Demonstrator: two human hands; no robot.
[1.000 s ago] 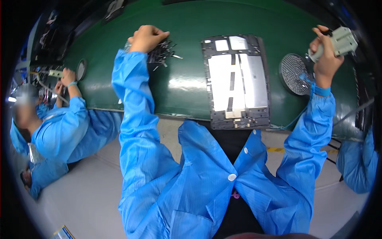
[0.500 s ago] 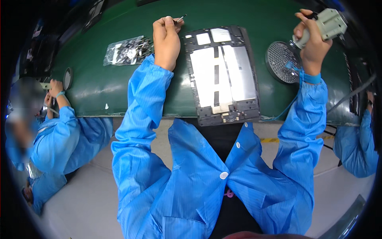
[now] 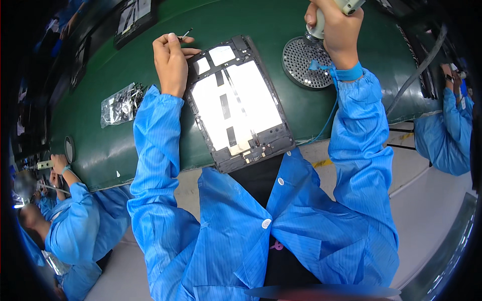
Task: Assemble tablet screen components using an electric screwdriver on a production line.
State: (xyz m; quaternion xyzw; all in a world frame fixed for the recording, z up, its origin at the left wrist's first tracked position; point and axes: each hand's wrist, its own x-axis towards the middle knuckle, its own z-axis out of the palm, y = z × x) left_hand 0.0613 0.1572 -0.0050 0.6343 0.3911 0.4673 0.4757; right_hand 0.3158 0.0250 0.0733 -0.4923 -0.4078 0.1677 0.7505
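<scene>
**Green workbench (image 3: 236,20) bears a flat, black-framed device (image 3: 238,105) between two occupied hands**

The glossy bench curves across the view, its near edge running just ahead of the wearer's blue coat (image 3: 226,231). Closest to the coat lies the device, set aslant, with its lower end jutting a little past the bench edge. Two long, bright panels fill most of its face (they glare almost white), with dark strips down one of them and two smaller pale patches toward the far end.

At the device's far left corner is the left hand (image 3: 171,65). Its thumb and forefinger are pinched together on a short, slim piece (image 3: 187,33), dark with a silvery part; another finger reaches to the corner, though whether it presses there I cannot tell.

The right hand (image 3: 341,35) has its fingers wrapped around a pale handheld tool (image 3: 315,33), partly cut off by the upper edge. The tool's metal nose is over the far rim of a round grey dish (image 3: 300,74) full of small holes. A blue band (image 3: 350,73) circles that wrist.

Left of the left forearm sits a clear bag (image 3: 116,108) beside a clump of slim dark pieces (image 3: 137,95). Farther off, another framed panel (image 3: 134,21) lies toward the upper left, and co-workers in blue sit at either side, the left one's hand (image 3: 59,163) near a second round dish (image 3: 69,149).
</scene>
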